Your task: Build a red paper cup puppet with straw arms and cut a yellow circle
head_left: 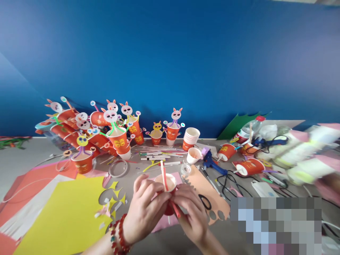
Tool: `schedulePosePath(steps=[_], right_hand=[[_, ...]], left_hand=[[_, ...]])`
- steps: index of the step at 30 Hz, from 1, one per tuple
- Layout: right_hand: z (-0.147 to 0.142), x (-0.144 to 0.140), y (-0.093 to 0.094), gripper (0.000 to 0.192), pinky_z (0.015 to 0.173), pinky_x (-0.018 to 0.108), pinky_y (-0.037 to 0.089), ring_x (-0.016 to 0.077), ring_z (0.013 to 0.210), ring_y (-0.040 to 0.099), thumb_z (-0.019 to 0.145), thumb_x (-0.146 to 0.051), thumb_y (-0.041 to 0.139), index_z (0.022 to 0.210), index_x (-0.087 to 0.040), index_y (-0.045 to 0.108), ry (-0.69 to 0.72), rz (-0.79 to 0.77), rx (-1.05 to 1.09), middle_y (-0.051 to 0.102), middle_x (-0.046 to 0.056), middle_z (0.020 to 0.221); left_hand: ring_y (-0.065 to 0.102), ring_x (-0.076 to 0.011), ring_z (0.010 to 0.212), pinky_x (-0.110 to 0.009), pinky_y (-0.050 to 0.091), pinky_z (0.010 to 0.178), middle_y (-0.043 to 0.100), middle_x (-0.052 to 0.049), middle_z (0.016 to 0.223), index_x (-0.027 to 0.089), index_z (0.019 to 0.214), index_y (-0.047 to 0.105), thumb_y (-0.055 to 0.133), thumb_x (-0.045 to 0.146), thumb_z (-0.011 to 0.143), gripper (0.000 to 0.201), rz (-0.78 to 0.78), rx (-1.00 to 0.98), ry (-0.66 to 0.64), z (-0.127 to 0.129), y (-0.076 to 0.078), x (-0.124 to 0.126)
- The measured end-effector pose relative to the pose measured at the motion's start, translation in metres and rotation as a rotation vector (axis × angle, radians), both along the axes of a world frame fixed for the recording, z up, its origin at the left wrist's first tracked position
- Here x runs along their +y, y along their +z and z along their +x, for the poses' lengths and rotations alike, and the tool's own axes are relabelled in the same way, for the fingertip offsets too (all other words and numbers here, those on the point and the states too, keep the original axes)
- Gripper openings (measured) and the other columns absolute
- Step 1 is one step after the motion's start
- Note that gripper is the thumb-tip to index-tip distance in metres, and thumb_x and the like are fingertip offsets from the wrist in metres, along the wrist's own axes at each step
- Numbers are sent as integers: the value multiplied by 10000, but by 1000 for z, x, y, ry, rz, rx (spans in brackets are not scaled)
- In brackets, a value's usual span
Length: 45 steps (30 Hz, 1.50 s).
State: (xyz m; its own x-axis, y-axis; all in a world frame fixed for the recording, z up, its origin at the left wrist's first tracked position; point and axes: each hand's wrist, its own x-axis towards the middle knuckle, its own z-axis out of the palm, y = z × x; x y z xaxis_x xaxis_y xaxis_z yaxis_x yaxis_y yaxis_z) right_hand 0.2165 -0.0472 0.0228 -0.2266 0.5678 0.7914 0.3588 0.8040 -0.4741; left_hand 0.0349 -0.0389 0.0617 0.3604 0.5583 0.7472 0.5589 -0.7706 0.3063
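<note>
In front of me a red paper cup [172, 180] is held between both hands, its white rim facing up. A red straw [165, 180] bends over the rim on the near side, and its lower end sticks out below my fingers. Beside it a white stick [162, 168] stands up out of the cup. My left hand [148, 202] is closed at the cup's left side, fingertips pressed on the straw at the rim. On the other side my right hand [193, 212] closes around the cup, its fingers by the straw's lower part. Fingers hide much of the cup wall.
Cups with paper animal faces [117, 138] crowd the back left. Stacked cups [191, 136], a blue glue gun [212, 163] with black cable and scissors [204, 202] lie rightward. Yellow paper [63, 212] covers the left. Another person's hand [330, 187] blurs at far right.
</note>
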Motion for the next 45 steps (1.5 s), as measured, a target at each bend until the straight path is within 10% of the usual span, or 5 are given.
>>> schedulePosePath(steps=[24,34,45], right_hand=[[5,-4,10,131,824,353,490,218,920,585,936,-105,463,980,-222,501,58,-350,-11,585,56,937],[6,-1,4,224,768,393,539,214,820,637,902,-63,510,1059,-192,601,-10,-69,26,670,72,876],[6,2,4,189,799,468,566,217,738,638,917,-108,508,1022,-210,628,-12,-9,-5,678,57,811]], left_hand=[[613,-157,807,-453,265,1101,762,38,834,227,881,685,583,136,935,147,94,9,-5,5,0,10],[578,-257,976,-469,448,920,645,-92,1018,196,1040,583,689,221,854,215,-160,-63,114,-2,-6,3],[573,-187,875,-400,407,911,653,-23,878,198,910,551,530,45,910,155,-393,-177,-193,-1,4,-2]])
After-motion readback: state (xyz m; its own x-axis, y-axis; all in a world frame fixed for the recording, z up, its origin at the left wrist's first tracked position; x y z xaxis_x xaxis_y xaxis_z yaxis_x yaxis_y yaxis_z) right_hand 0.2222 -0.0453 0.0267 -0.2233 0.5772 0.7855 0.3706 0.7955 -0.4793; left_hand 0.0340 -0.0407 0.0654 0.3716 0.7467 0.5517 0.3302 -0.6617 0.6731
